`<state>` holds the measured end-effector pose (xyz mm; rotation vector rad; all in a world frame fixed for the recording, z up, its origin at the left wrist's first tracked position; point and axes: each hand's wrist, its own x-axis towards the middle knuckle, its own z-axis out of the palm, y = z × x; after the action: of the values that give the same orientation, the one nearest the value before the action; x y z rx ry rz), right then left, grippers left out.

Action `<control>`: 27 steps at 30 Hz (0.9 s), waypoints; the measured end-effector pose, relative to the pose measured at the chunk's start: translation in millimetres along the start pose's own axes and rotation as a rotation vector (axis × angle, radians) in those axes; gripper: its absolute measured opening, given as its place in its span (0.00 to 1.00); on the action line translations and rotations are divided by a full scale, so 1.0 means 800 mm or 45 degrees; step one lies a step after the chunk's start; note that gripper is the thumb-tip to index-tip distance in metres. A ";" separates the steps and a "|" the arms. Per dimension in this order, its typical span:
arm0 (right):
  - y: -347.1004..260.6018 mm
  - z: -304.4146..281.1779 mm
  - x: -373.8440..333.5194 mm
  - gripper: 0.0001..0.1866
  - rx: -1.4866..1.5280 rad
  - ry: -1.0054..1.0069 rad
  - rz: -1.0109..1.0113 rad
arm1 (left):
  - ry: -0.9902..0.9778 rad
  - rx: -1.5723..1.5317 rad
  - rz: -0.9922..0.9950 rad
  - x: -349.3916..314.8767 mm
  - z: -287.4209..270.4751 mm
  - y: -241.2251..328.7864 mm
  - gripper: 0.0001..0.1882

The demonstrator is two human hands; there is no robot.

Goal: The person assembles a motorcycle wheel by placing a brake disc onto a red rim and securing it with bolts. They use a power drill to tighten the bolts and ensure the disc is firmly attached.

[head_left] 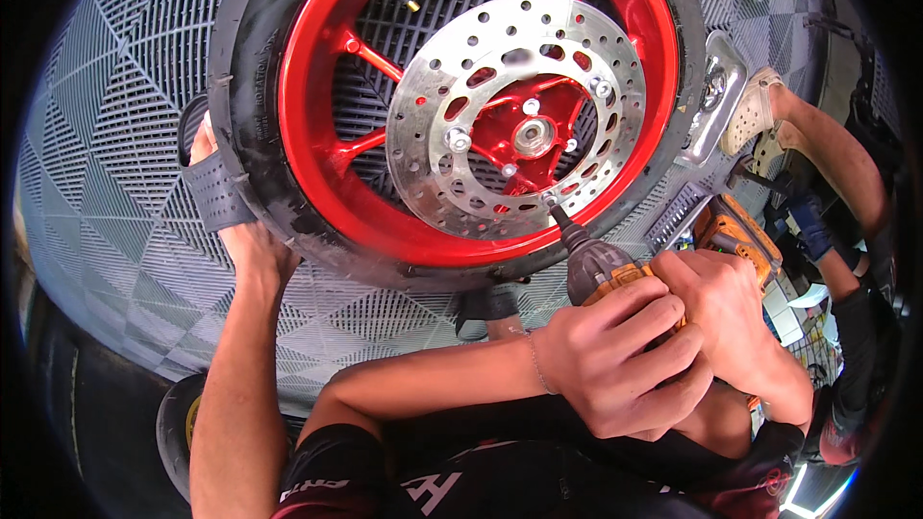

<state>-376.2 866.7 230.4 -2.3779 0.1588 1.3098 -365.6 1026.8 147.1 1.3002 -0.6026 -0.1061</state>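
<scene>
A red motorcycle wheel (308, 194) with a black tyre (255, 149) lies in front of me, a perforated silver brake disc (423, 178) on its hub. My right hand (716, 303) is closed round a yellow and black cordless impact driver (601, 267), its battery pointing up to the right. From the left, my left hand (620, 356) wraps its fingers over the driver's rear. The driver's black socket (562, 219) meets a bolt at the disc's near edge. Other silver bolts (458, 140) sit in the disc's mounting points.
Grey grid floor tiles (125, 221) lie around the wheel. My foot in a dark slipper (213, 190) rests against the tyre's left side. A metal tray (716, 101) stands at its right, beside another person's beige clog (752, 115). Farther right is a blue-gloved hand (812, 228).
</scene>
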 end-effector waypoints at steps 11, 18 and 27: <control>0.004 -0.003 0.009 0.14 -0.004 -0.021 -0.021 | 0.010 0.009 0.008 -0.002 0.001 -0.007 0.11; 0.007 -0.006 0.015 0.11 -0.177 -0.002 -0.116 | -0.073 0.453 0.171 0.012 -0.104 -0.079 0.42; 0.013 -0.004 0.025 0.11 -0.249 0.010 -0.154 | -0.012 1.677 -0.761 0.070 -0.268 -0.138 0.60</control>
<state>-366.1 858.3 212.2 -2.5098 -0.1147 1.3126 -188.9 1159.1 35.4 2.7398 -0.2149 -0.2208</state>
